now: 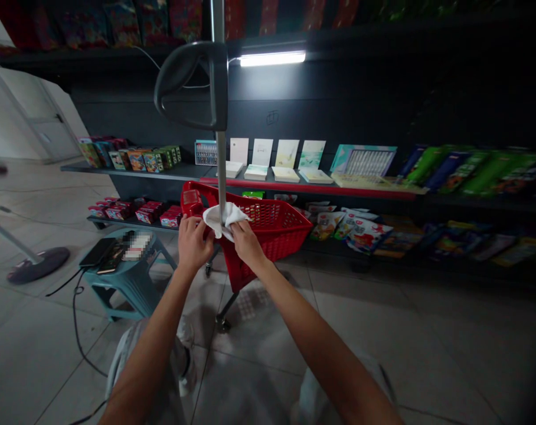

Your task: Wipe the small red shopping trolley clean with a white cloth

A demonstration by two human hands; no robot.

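A white cloth (231, 213) is wrapped about the lower part of a grey metal pole (222, 159), which stands upright in front of me. My right hand (245, 241) grips the cloth on the pole's right side, fingers closed. On the left, my left hand (192, 241) has its fingers curled at the cloth's edge; what its fingertips pinch is partly hidden. Higher on the pole sits a dark grey looped handle (190, 85). Just behind my hands is a red shopping cart (272, 230) with perforated plastic sides, standing on casters.
Dark shelves hold small boxes (144, 158), upright books (262, 152) and snack bags (368, 233). A lit tube lamp (272, 58) hangs under the upper shelf. Left, a blue-green stool (126, 280) carries dark flat items; cables run over the floor near a round stand base (38, 265).
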